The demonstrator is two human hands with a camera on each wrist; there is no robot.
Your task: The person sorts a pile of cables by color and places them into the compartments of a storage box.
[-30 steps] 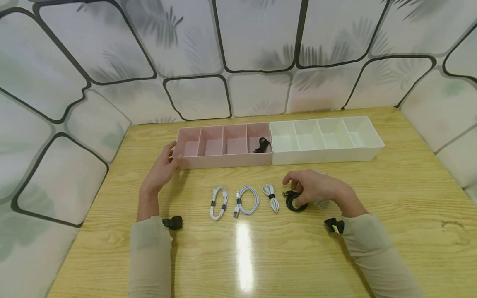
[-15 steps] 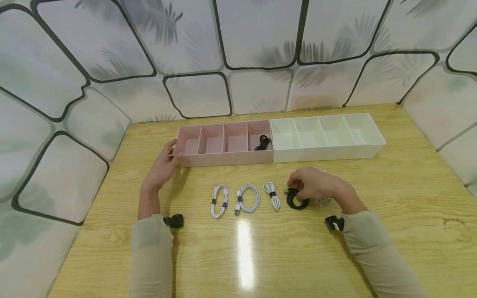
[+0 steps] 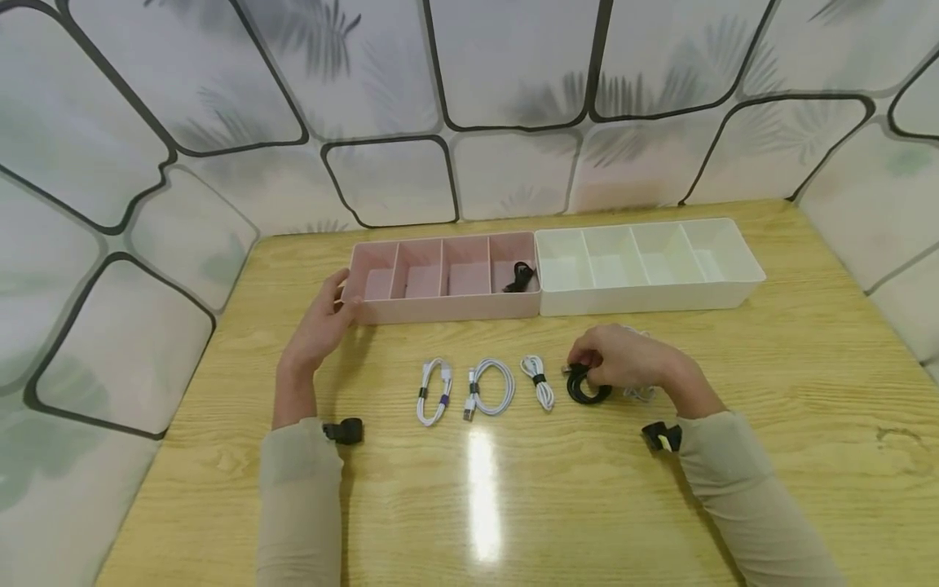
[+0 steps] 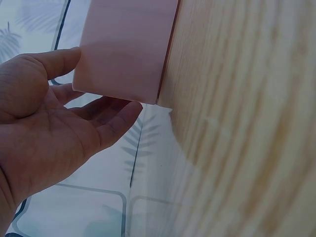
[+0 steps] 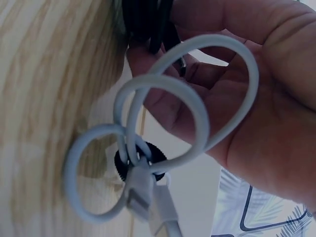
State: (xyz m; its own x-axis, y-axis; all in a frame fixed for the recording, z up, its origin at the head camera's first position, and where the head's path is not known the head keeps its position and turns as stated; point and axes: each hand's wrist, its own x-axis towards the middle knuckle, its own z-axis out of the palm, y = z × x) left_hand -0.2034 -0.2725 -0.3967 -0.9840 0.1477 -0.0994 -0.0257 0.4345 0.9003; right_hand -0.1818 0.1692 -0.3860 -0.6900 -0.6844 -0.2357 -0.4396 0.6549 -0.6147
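My left hand [image 3: 317, 324] holds the left end of a pink divided storage box [image 3: 447, 310], thumb at its front and fingers round its end. The left wrist view shows the thumb and fingertips touching that end of the pink box [image 4: 123, 54]. My right hand [image 3: 623, 356] pinches a coiled black cable [image 3: 587, 397] low at the table; its fingertips are partly hidden. In the right wrist view the black cable [image 5: 143, 19] lies between thumb and fingers. A white cable bundle [image 5: 197, 123] with a black tie stands close before that camera, partly covered by the hand in the head view.
Left of the black cable lie three tied white cables: a small bundle [image 3: 539, 383], a round coil [image 3: 492, 388] and an oval loop [image 3: 434, 393]. A black cable [image 3: 520, 277] sits in the pink box's rightmost compartment. A white divided box [image 3: 653, 297] adjoins it, before the patterned wall [image 3: 513, 179].
My right hand's fingers have closed from a spread pose onto the black cable. The left hand stays on the pink box. The head view has shifted slightly.
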